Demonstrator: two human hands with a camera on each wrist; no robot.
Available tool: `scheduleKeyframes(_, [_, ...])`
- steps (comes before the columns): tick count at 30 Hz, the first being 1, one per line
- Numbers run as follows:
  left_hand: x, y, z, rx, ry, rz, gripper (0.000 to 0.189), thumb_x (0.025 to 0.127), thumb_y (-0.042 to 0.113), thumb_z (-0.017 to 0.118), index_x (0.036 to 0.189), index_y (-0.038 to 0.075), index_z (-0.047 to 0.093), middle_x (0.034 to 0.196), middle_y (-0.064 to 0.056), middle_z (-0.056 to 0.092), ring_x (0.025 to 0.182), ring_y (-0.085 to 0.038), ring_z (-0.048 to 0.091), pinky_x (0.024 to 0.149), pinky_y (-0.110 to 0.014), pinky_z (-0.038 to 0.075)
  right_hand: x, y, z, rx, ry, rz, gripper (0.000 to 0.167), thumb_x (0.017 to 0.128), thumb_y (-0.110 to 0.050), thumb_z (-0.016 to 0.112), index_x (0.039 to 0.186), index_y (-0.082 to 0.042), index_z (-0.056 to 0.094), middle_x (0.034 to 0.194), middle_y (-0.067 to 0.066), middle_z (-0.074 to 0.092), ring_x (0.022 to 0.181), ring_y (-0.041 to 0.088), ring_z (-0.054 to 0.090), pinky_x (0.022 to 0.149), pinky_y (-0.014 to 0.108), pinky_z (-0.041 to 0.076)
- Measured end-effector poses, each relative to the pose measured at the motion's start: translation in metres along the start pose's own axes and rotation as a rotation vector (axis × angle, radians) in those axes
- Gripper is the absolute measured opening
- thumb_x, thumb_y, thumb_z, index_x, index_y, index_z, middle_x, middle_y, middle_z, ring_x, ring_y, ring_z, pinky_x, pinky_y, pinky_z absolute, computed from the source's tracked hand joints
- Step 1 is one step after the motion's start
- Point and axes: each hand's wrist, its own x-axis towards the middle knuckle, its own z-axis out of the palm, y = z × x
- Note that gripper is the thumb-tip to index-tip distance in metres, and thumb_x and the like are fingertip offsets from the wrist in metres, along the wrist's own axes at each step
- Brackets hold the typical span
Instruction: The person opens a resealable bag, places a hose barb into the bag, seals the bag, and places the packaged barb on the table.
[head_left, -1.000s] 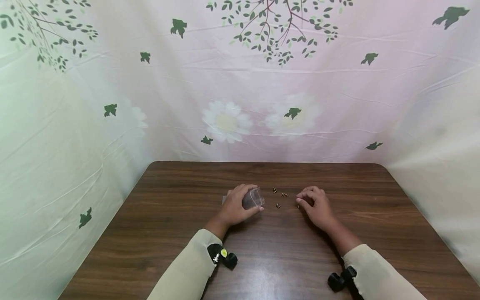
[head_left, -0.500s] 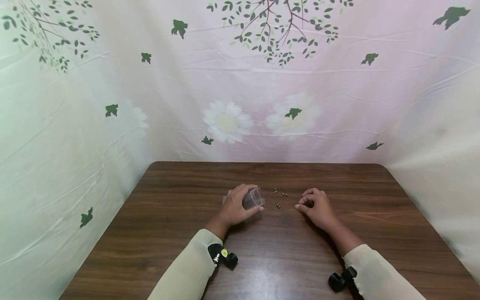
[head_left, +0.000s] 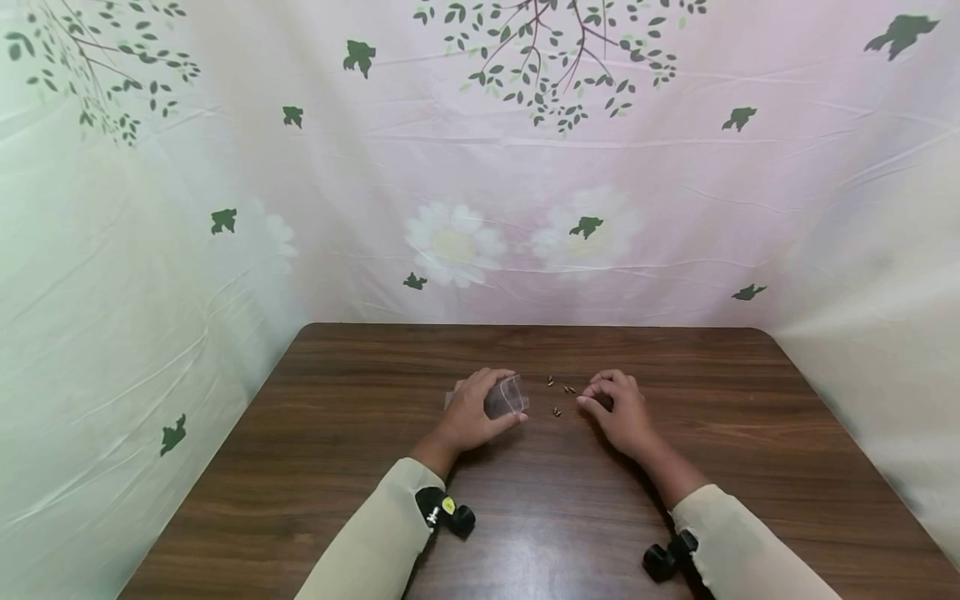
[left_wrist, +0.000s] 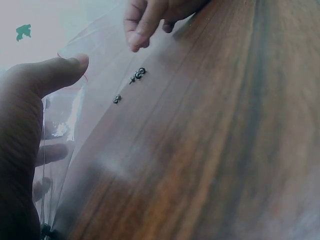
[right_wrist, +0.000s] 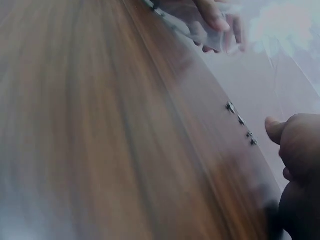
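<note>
My left hand [head_left: 472, 417] holds a clear plastic bag [head_left: 512, 393] low over the table, thumb and fingers spread around its open mouth, which faces right. A few dark specks show near the bag's lower end in the left wrist view. To the right of the bag, several tiny brass-coloured metal pieces [head_left: 557, 412] lie in small clusters. My right hand [head_left: 622, 412] is just right of them, its thumb and fingertips pinched together. The tiny piece between those fingertips is hidden; its exact kind cannot be told.
The brown wooden table [head_left: 300, 467] extends to both sides and toward the front. A pale cloth [head_left: 487, 167] printed with leaves, birds and flowers hangs behind it and along the sides.
A tiny metal piece by my right fingertips a second ago no longer shows on the table. My right hand has pinched and moved left toward the clusters. The left hand and bag stayed still.
</note>
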Motion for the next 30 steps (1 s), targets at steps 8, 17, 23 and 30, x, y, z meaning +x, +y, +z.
scheduleKeyframes(8, [0.0, 0.0, -0.001, -0.002, 0.007, 0.004, 0.071, 0.088, 0.047, 0.089, 0.148, 0.02, 0.062, 0.131, -0.001, 0.072, 0.113, -0.019, 0.068, 0.1, -0.046, 0.045, 0.007, -0.024, 0.027, 0.082, 0.048, -0.063, 0.008, 0.097, -0.009, 0.081, 0.09, -0.009, 0.077, 0.125, 0.021, 0.067, 0.123, 0.039, 0.052, 0.104, 0.063, 0.032])
scheduleKeyframes(17, [0.0, 0.001, -0.002, -0.013, -0.007, 0.011, 0.07, 0.09, 0.045, 0.089, 0.148, 0.02, 0.061, 0.136, -0.002, 0.071, 0.12, -0.02, 0.068, 0.099, -0.045, 0.044, 0.013, -0.047, 0.058, 0.138, 0.025, -0.079, 0.007, 0.097, -0.01, 0.08, 0.092, -0.009, 0.076, 0.128, 0.022, 0.067, 0.125, 0.037, 0.052, 0.099, 0.051, 0.03])
scheduleKeyframes(23, [0.0, 0.0, -0.002, -0.008, 0.0, 0.025, 0.07, 0.09, 0.045, 0.088, 0.147, 0.016, 0.062, 0.137, -0.004, 0.072, 0.123, -0.023, 0.068, 0.099, -0.048, 0.045, 0.016, -0.057, 0.071, 0.144, 0.005, -0.066, 0.006, 0.099, -0.012, 0.08, 0.095, -0.008, 0.077, 0.129, 0.018, 0.067, 0.126, 0.036, 0.052, 0.1, 0.052, 0.032])
scheduleKeyframes(30, [0.0, 0.0, -0.002, -0.013, -0.001, 0.031, 0.069, 0.09, 0.045, 0.088, 0.148, 0.017, 0.061, 0.139, -0.005, 0.071, 0.124, -0.023, 0.068, 0.099, -0.048, 0.045, 0.015, -0.062, 0.075, 0.149, 0.04, -0.099, 0.007, 0.098, -0.012, 0.081, 0.093, -0.009, 0.075, 0.127, 0.016, 0.065, 0.125, 0.034, 0.051, 0.098, 0.051, 0.031])
